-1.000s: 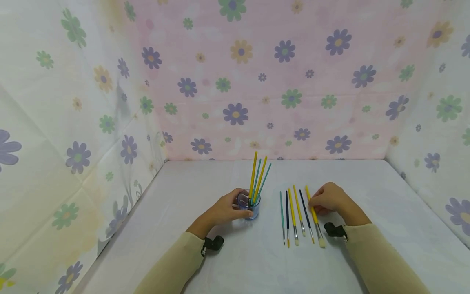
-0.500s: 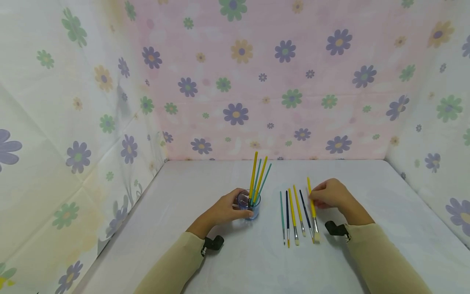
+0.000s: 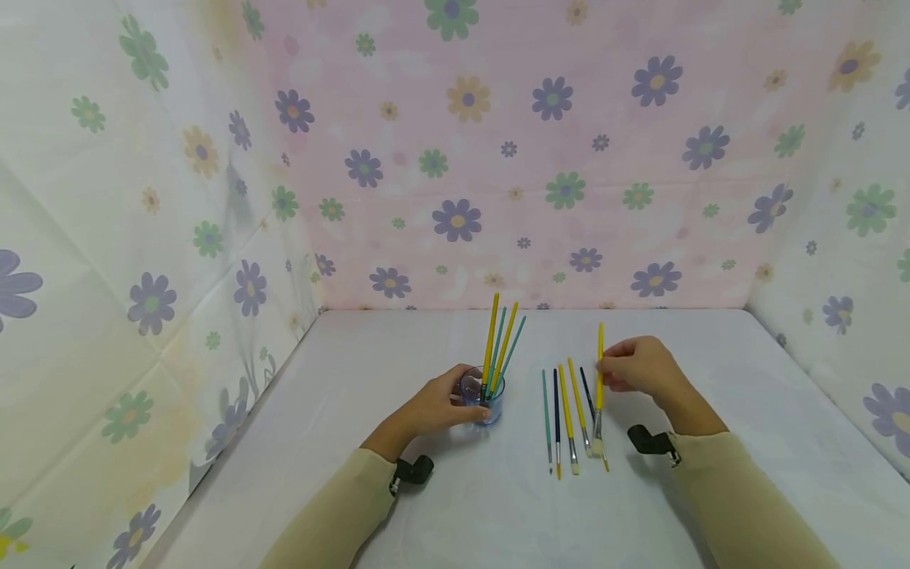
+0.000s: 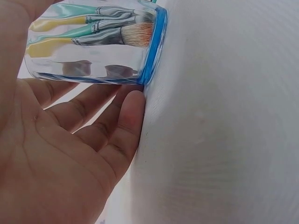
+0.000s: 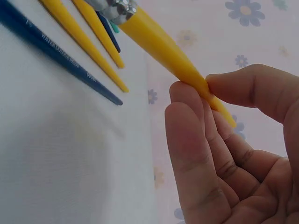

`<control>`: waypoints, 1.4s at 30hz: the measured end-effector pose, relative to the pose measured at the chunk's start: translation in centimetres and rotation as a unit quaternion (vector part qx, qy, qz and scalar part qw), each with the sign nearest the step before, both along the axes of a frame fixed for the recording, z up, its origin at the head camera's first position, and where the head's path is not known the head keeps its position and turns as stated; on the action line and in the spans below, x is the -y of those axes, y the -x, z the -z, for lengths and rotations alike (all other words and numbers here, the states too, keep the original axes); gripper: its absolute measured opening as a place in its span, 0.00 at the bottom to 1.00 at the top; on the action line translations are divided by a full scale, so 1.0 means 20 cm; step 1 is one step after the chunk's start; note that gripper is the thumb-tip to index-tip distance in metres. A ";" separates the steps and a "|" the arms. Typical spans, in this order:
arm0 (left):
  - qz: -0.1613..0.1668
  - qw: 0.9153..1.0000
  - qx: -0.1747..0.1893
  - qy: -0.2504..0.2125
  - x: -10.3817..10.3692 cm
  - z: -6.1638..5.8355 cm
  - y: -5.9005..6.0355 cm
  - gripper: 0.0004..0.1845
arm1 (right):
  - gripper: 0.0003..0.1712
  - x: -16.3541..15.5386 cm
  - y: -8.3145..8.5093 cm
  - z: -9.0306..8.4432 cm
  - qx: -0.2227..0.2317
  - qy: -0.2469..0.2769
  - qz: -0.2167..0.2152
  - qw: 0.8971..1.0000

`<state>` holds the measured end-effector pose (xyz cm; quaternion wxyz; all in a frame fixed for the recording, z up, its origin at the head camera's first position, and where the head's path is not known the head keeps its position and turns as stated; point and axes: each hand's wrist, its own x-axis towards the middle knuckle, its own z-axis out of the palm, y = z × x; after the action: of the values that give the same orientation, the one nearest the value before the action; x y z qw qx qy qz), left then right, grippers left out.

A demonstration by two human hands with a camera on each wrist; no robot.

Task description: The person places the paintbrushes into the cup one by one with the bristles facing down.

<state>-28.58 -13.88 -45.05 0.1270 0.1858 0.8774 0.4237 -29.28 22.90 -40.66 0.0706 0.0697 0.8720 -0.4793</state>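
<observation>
Lifted clear of the table since a second ago, the thick yellow-handled paintbrush with pale bristles (image 3: pixel 599 379) now hangs nearly upright, where earlier it lay flat at the right end of the row. Nearest the person, two beige sleeves reach forward over the white cloth-covered table (image 3: pixel 711 356). Beyond them, five thin paintbrushes (image 3: pixel 566 419) lie side by side on the cloth: a teal one, a dark blue one, two yellow ones and another dark blue one, bristles pointing toward the person. The lifted brush's bristle end hovers just above the right end of this row. The right hand (image 3: pixel 636 367) pinches the upper part of that yellow handle between thumb and fingertips (image 5: pixel 187 100), as the right wrist view shows plainly. To the left, level with the row, the left hand (image 3: pixel 434 407) wraps its thumb and curled fingers around the small clear glass cup with a blue base (image 3: pixel 482 395), which stands on the table. Inside the cup, four brushes (image 3: pixel 499 340), two yellow and two teal, stand bristles down and lean slightly right. Farthest back, pale fabric walls printed with flowers (image 3: pixel 462 158) enclose the table on three sides.
</observation>
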 end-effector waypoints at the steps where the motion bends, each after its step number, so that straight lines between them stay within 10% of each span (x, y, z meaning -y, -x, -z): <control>1: 0.000 1.000 0.000 0.001 0.00 0.00 0.00 0.38 | 0.26 0.00 0.00 -0.01 -0.004 0.002 0.000 1.000; 42: 0.001 1.000 0.005 0.000 0.00 0.00 0.01 0.38 | 0.19 0.16 -0.18 -0.30 -0.163 0.078 -0.044 0.982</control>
<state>-28.69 -13.90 -45.12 0.1323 0.1846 0.8764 0.4246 -25.63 19.76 -34.75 -0.0465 -0.0539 0.8341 -0.5470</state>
